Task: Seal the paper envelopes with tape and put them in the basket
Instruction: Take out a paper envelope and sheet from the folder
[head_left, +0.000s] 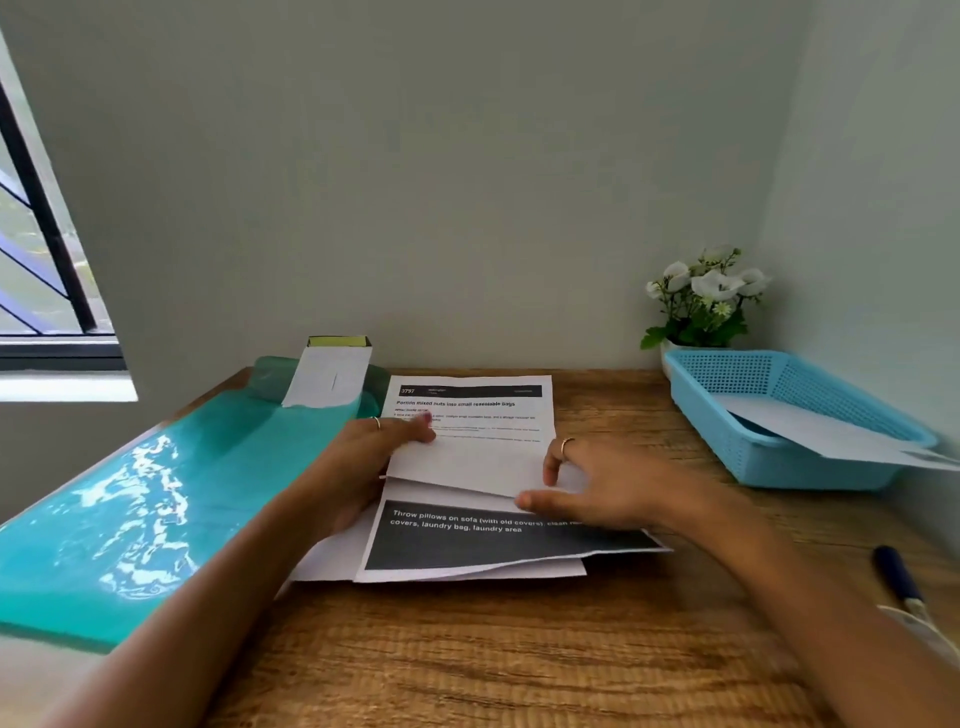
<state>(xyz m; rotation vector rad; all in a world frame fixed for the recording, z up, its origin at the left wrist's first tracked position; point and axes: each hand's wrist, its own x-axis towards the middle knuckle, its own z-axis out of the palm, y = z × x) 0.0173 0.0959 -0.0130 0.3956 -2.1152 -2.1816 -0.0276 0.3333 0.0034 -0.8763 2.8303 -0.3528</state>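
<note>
A folded paper envelope (467, 462) made from a printed sheet lies on top of a small pile of printed papers (467, 540) in the middle of the wooden table (519, 649). My left hand (374, 457) grips its left edge, thumb on top. My right hand (592, 483) rests on its right edge, fingers spread and loosely bent. The blue plastic basket (753, 384) stands at the back right with a white envelope (831, 431) lying in it and sticking out over its rim. No tape is visible.
A teal plastic sheet (156, 493) covers the table's left side, with a small open box (332, 374) at its far end. A pot of white flowers (701, 306) stands behind the basket. A dark blue pen (898, 577) lies near the right edge.
</note>
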